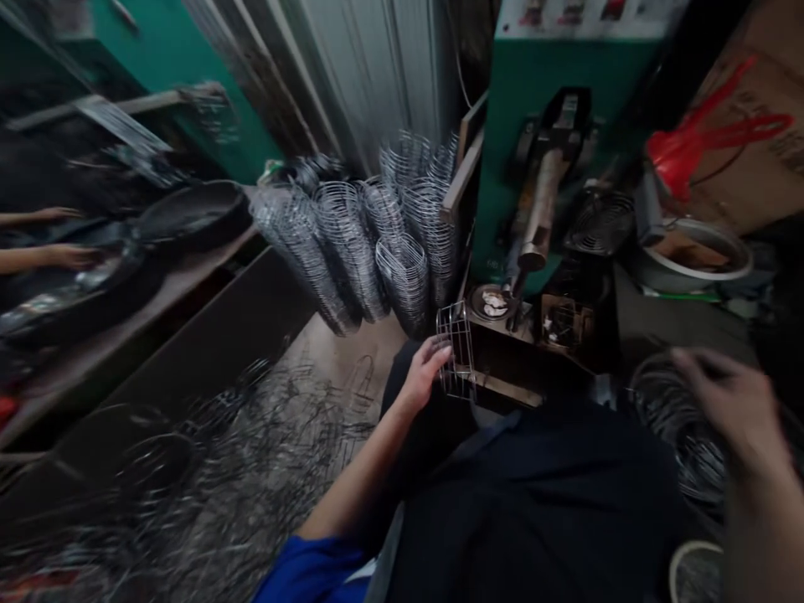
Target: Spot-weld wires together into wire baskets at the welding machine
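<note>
Right hand (729, 410) was a blur over wire rings (682, 456), grip unclear.
Left hand (424, 373) was clamped on a wire cage (457, 333), machine (553, 167) just beyond.

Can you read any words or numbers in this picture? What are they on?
No text can be read here.
Red labels on top of the green machine: too blurred to read.
Dark marks on the cardboard at right: too blurred to read.

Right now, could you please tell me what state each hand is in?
Left hand: closed on the edge of the wire frame.
Right hand: open, blurred, above the wire rings.
</note>
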`<action>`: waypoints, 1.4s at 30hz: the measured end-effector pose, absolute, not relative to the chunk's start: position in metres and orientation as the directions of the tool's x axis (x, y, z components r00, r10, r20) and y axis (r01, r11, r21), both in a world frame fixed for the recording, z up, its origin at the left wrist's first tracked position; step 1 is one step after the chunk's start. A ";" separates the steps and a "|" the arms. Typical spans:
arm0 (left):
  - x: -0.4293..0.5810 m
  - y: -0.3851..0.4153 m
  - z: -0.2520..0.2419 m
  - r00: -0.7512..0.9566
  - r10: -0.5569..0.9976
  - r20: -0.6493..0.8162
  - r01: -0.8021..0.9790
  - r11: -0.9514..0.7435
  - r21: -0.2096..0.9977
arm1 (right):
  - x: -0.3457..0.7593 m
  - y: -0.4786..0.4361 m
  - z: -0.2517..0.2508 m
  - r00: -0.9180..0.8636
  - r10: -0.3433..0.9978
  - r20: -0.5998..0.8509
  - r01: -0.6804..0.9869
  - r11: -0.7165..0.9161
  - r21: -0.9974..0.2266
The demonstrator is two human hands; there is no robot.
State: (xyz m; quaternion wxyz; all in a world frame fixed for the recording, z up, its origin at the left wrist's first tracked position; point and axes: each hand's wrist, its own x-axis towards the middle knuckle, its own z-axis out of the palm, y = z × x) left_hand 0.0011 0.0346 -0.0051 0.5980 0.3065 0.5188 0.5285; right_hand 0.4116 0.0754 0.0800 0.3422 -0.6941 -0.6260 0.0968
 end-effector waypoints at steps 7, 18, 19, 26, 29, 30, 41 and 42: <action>-0.010 0.050 0.005 -0.092 0.969 -0.231 -0.388 0.179 0.904 | 0.332 0.094 0.056 -0.015 0.980 0.200 0.540 0.176 -0.823; 0.013 0.072 0.005 -0.061 0.976 -0.207 -0.444 0.159 0.881 | 0.297 0.110 0.037 -0.096 0.946 0.309 0.506 0.314 -0.803; 0.016 0.074 0.007 -0.066 0.976 -0.208 -0.431 0.160 0.888 | 0.295 0.112 0.038 -0.108 0.941 0.320 0.506 0.329 -0.797; 0.028 0.085 0.007 -0.101 0.973 -0.208 -0.327 0.165 0.931 | 0.288 0.120 0.046 -0.141 0.929 0.344 0.494 0.367 -0.788; 0.031 0.092 0.003 -0.119 0.970 -0.211 -0.296 0.168 0.940 | 0.287 0.125 0.044 -0.144 0.932 0.332 0.489 0.359 -0.795; 0.032 0.095 0.001 -0.122 0.970 -0.210 -0.288 0.168 0.943 | 0.287 0.127 0.043 -0.147 0.931 0.333 0.489 0.361 -0.794; 0.044 0.123 -0.013 -0.212 0.960 -0.183 -0.227 0.134 0.965 | 0.279 0.154 0.031 -0.208 0.907 0.366 0.521 0.419 -0.743; 0.044 0.125 -0.013 -0.216 0.959 -0.181 -0.229 0.130 0.965 | 0.280 0.156 0.030 -0.210 0.905 0.371 0.525 0.424 -0.738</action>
